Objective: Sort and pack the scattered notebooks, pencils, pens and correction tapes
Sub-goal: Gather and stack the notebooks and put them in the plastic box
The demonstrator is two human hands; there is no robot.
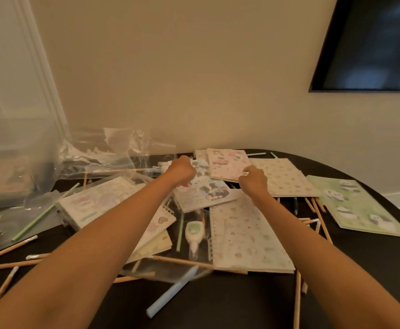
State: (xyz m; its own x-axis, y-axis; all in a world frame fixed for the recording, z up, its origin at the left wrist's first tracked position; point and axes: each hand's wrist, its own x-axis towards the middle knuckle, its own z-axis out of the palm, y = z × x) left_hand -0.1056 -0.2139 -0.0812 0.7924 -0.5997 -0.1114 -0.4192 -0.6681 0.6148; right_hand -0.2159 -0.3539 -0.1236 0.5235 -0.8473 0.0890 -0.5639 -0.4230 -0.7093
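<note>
Both my arms reach to the far side of the black table [241,305]. My left hand [181,171] is curled at the left edge of a blue panda notebook [208,191] and seems to grip it; its fingertips are hidden. My right hand [254,179] pinches the near corner of a pink notebook [227,165] that lies on a cream patterned notebook [284,176]. Closer in lie a spiral notebook with small prints [246,236], a green panda notebook [358,205], a green correction tape [193,236], a pale blue pen [170,293] and several wooden pencils [8,249].
Clear plastic bags [113,150] are heaped at the back left against the wall, one over a stack of notebooks [94,200]. More pencils [320,217] lie between the notebooks on the right. A dark screen [372,43] hangs on the wall.
</note>
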